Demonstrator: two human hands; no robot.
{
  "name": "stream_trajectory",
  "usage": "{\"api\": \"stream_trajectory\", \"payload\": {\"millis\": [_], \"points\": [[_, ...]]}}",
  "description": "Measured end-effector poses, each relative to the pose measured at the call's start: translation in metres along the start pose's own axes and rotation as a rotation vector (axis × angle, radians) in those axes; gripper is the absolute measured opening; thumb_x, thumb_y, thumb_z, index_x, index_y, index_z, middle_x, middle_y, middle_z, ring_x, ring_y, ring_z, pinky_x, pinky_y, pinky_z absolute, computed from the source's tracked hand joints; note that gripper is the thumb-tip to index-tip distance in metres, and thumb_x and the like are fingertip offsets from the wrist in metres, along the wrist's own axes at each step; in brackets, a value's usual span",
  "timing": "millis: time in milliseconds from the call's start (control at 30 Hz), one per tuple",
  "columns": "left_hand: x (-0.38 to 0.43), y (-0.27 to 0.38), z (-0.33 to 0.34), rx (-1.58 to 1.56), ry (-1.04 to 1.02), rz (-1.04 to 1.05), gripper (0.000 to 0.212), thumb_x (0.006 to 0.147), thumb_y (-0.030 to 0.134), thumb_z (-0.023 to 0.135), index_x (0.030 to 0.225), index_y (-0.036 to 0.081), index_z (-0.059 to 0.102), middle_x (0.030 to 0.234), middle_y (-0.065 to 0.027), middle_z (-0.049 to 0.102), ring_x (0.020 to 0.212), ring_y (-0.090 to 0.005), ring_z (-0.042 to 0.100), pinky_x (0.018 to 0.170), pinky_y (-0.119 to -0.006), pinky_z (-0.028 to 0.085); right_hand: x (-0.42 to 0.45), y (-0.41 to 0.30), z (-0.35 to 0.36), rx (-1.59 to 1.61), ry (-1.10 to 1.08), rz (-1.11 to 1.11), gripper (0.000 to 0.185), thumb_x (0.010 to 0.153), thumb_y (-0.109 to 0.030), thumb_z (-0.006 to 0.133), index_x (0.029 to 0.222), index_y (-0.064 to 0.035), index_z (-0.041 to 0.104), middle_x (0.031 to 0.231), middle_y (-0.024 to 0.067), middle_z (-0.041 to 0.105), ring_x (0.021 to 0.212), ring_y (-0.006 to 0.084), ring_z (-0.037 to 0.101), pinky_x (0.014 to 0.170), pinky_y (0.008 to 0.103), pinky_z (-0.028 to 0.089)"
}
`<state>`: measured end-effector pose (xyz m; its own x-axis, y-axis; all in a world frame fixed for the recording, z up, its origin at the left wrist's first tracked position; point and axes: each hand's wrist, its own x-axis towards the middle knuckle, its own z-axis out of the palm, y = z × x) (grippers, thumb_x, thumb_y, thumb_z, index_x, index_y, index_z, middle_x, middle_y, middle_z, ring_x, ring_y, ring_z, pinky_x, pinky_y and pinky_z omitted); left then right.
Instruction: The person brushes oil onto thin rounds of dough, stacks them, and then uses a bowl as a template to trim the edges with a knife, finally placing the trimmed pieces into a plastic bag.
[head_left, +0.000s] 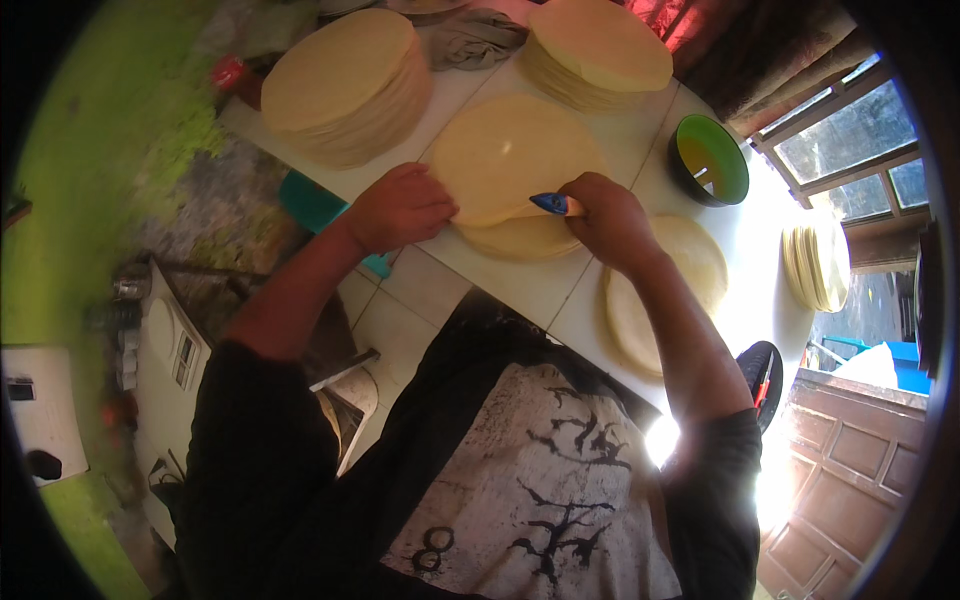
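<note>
My left hand (405, 208) has its fingertips pinched at the left edge of a thin round dough sheet (517, 157). This sheet lies slightly off-centre over another pale dough round (525, 236), whose near edge shows below it. In my right hand (613, 221) is a tool with a blue-tipped handle (553, 203), probably a brush; its other end is hidden by the hand. That hand is just over the right side of the sheet. A bowl (709, 161), green inside and dark outside, stands to the right with yellowish liquid in it.
Tall stacks of dough rounds (345, 90) (596, 56) stand at the back of the white tiled table (540, 289). More rounds lie by my right forearm (664, 292) and at the far right (816, 262). A grey cloth (478, 37) and a red-capped bottle (229, 73) are at the back.
</note>
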<state>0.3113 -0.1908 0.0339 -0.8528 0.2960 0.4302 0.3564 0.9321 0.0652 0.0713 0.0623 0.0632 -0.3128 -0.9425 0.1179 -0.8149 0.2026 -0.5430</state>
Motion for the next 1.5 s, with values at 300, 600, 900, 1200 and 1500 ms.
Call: {"api": "stream_trajectory", "payload": {"millis": [300, 600, 900, 1200, 1500], "points": [[-0.003, -0.012, -0.004, 0.012, -0.089, 0.036, 0.026, 0.082, 0.014, 0.076, 0.108, 0.011, 0.073, 0.104, -0.0025, 0.072, 0.101, -0.0217, 0.070, 0.102, -0.047, 0.052, -0.001, 0.003, 0.001, 0.046, 0.008, -0.004, 0.020, 0.087, -0.012, 0.068, 0.106, -0.0112, 0.072, 0.101, 0.0112, 0.067, 0.098, 0.0349, 0.066, 0.087, 0.0451, 0.054], [0.016, -0.019, -0.020, 0.007, -0.192, 0.060, 0.027, 0.084, 0.011, 0.072, 0.110, 0.006, 0.073, 0.107, -0.0071, 0.073, 0.101, -0.0255, 0.070, 0.095, -0.043, 0.054, -0.002, 0.006, -0.001, 0.055, 0.025, -0.012, 0.021, 0.087, -0.012, 0.067, 0.107, -0.0106, 0.072, 0.101, 0.0116, 0.067, 0.099, 0.0357, 0.066, 0.088, 0.0451, 0.053], [0.060, -0.044, -0.036, -0.346, -0.245, -0.644, 0.024, 0.101, 0.015, 0.063, 0.120, 0.002, 0.072, 0.108, -0.0163, 0.073, 0.100, -0.0291, 0.070, 0.092, -0.038, 0.054, 0.040, 0.006, -0.041, -0.023, -0.015, 0.087, 0.022, 0.092, -0.020, 0.071, 0.111, -0.0077, 0.073, 0.100, 0.0143, 0.069, 0.096, 0.0353, 0.067, 0.086, 0.0435, 0.053], [0.106, -0.094, -0.055, -0.432, -0.041, -0.913, 0.029, 0.104, 0.020, 0.063, 0.125, 0.000, 0.070, 0.110, -0.0089, 0.075, 0.102, -0.0161, 0.068, 0.092, -0.033, 0.053, 0.101, 0.009, -0.095, 0.045, 0.089, 0.171, 0.028, 0.095, -0.031, 0.071, 0.107, -0.0054, 0.071, 0.085, 0.0139, 0.068, 0.081, 0.0290, 0.066, 0.074, 0.0435, 0.051], [0.152, -0.120, -0.101, -0.454, 0.070, -0.852, 0.036, 0.105, 0.026, 0.063, 0.135, 0.006, 0.067, 0.111, -0.0025, 0.072, 0.098, -0.0123, 0.066, 0.087, -0.032, 0.055, 0.127, 0.010, -0.143, -0.004, 0.315, -0.017, 0.032, 0.095, -0.034, 0.076, 0.111, -0.0066, 0.074, 0.075, 0.0023, 0.062, 0.069, 0.0118, 0.058, 0.066, 0.0322, 0.048]]}}
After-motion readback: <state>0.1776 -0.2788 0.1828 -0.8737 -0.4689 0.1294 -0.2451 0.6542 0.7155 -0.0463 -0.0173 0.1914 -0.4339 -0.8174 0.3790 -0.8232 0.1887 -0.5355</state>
